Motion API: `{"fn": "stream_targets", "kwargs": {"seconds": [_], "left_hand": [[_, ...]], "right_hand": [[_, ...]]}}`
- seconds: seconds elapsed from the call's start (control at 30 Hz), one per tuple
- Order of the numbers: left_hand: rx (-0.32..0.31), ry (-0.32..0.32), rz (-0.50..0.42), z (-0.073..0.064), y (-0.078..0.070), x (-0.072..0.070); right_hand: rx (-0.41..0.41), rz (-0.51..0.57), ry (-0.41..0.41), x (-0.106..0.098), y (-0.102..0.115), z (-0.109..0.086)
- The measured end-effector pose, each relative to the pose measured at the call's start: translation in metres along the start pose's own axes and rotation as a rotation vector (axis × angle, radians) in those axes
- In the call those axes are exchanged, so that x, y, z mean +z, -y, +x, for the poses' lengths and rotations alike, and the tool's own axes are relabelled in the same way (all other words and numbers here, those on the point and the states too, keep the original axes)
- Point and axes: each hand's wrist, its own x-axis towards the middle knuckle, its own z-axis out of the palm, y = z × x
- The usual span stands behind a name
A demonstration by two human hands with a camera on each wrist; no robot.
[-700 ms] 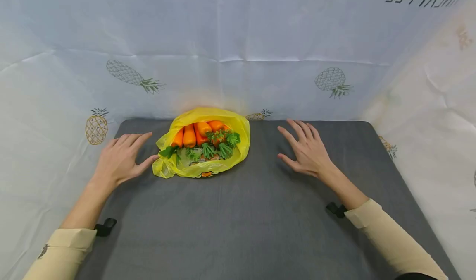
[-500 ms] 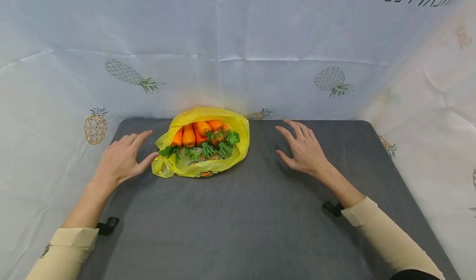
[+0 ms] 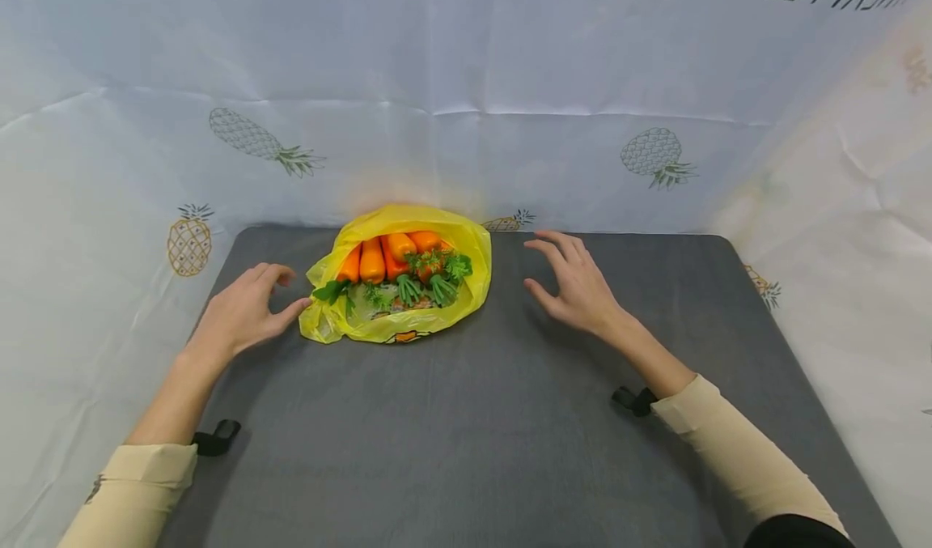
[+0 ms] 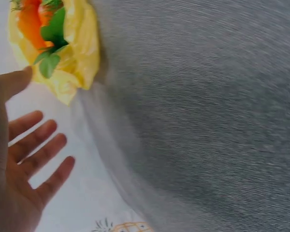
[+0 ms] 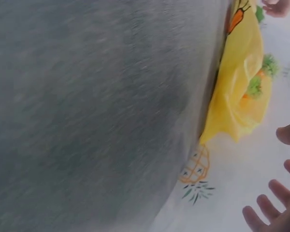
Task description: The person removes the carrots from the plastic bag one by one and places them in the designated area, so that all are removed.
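A yellow plastic bag (image 3: pixel 476 277) lies on its side at the back of the table, its mouth facing the front. Orange carrots (image 3: pixel 373 261) with green tops (image 3: pixel 442 290) fill it, and dark green leaves (image 3: pixel 331 291) poke out at its left edge. My left hand (image 3: pixel 243 309) is beside the bag's left end, fingers spread and slightly bent, thumb tip right at the bag's edge in the head view. To the right of the bag, some way off, my right hand (image 3: pixel 578 289) hovers over the table with fingers apart and relaxed. Neither hand holds anything.
The dark grey table (image 3: pixel 451 435) runs back to a white curtain (image 3: pixel 466 62) printed with pineapples, which also hangs along both sides. Beige sleeves (image 3: pixel 750 443) and black wrist straps (image 3: pixel 217 438) are on both arms.
My right hand has moved left, nearer to the bag. My left hand stays almost in place, its fingers bending a little more. The bag lies as before.
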Motion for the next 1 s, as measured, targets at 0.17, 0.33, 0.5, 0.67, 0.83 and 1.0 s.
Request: {"fn": "stream_targets", "kwargs": {"seconds": [0.17,0.33,0.5,0.67,0.83,1.0], "left_hand": [[-0.024,0.068,-0.107,0.004,-0.001,-0.002],[0.008,0.077,-0.168,0.005,0.001,0.003],[-0.024,0.100,-0.234,0.001,0.004,0.010],[-0.061,0.161,-0.367,-0.002,0.009,0.019],[-0.080,0.193,-0.477,0.000,0.012,0.026],[-0.112,0.236,-0.534,0.002,0.014,0.029]], "right_hand": [[0.037,0.118,0.010,0.002,0.006,0.009],[0.064,0.196,0.038,0.004,0.010,0.016],[0.046,0.235,0.048,0.007,0.017,0.024],[0.021,0.281,0.043,0.013,0.025,0.035],[-0.007,0.323,0.047,0.022,0.031,0.047],[0.007,0.403,0.038,0.032,0.034,0.058]]}}
